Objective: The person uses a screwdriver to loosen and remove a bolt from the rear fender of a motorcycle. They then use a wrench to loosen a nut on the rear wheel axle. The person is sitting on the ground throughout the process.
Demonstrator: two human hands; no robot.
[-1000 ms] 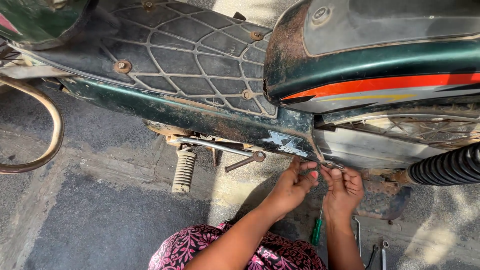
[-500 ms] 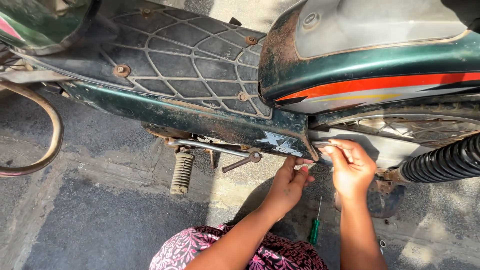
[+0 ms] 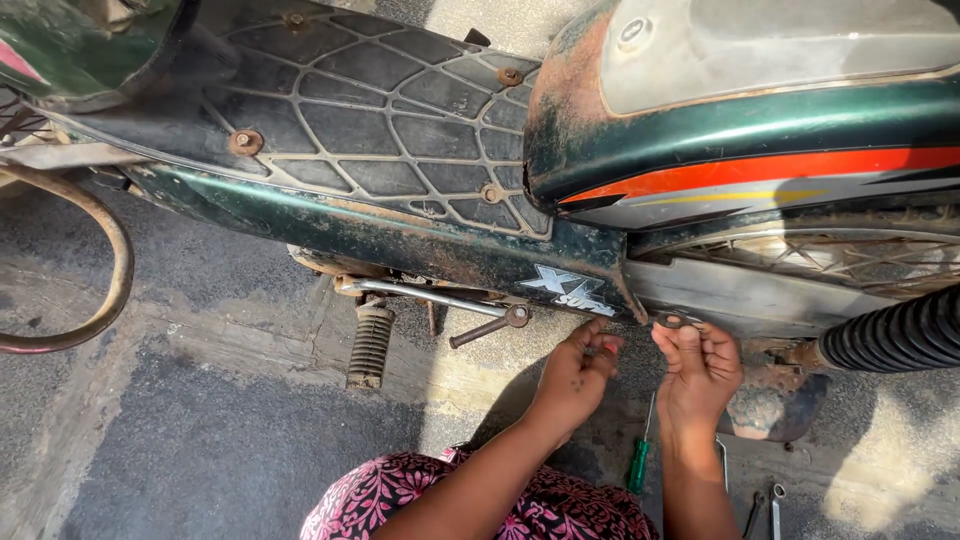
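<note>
at the far left a curved old hose (image 3: 112, 255) lies on the ground (image 3: 200, 440), well apart from the work. next comes the ribbed foot peg (image 3: 371, 345) and the thin metal lever (image 3: 440, 298) under the green side panel (image 3: 400, 235) of the motorbike (image 3: 720, 150). the left hand (image 3: 578, 372) reaches up to the lower edge of this panel with fingers curled and pinched; it seems to grip something very small, but i cannot tell what it is. the right hand (image 3: 700, 368) is just beside it, half closed, and its fingertips hold a small dark ring-shaped part (image 3: 678, 322), maybe a washer or nut, against the underside of the bike. this is the risk, i think: the part is tiny and both hands work from below, so one slip lets it drop on the rough ground and roll under the bike. the rusty, dirty metal can also make the thread catch badly. the green-handled screwdriver (image 3: 638, 462) and the spanners (image 3: 765, 508) lie near the person's knees, where a move of the patterned clothing (image 3: 520, 505) can push them away.
</note>
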